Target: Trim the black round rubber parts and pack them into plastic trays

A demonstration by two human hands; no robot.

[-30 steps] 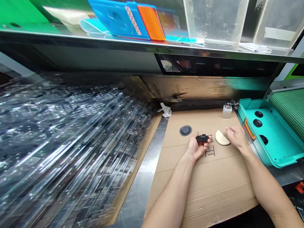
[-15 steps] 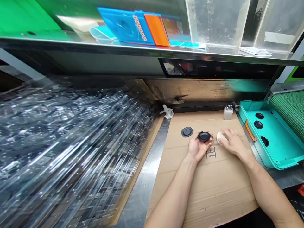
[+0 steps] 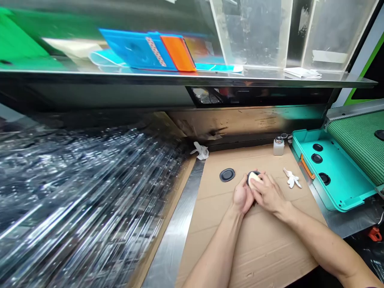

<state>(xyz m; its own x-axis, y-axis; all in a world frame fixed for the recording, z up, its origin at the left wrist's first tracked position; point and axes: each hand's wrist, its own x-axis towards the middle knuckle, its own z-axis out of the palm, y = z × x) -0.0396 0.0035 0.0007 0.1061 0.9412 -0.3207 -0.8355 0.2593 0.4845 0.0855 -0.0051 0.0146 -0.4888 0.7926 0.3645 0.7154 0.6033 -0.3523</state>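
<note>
My left hand (image 3: 243,195) is closed around a black oval disc (image 3: 249,176), held above the cardboard. Pressed on the disc's face is a cream-coloured sponge pad (image 3: 253,181), gripped in the fingers of my right hand (image 3: 268,193). The two hands touch, and most of the disc is hidden behind the pad and fingers. To the left, another dark oval disc (image 3: 227,175) lies flat on the cardboard sheet (image 3: 240,248). A crumpled white tissue (image 3: 292,178) rests to the right of my hands.
A teal tray (image 3: 345,204) with several black discs stands at the right, beside a green conveyor belt (image 3: 357,140). A small bottle (image 3: 279,147) stands at the back. Clear plastic trays (image 3: 99,208) fill the left side. A metal shelf (image 3: 210,80) crosses above.
My right hand has moved left with the pad, bringing it onto the disc in my left hand. This uncovers the white tissue at the right. The camera view has shifted slightly.
</note>
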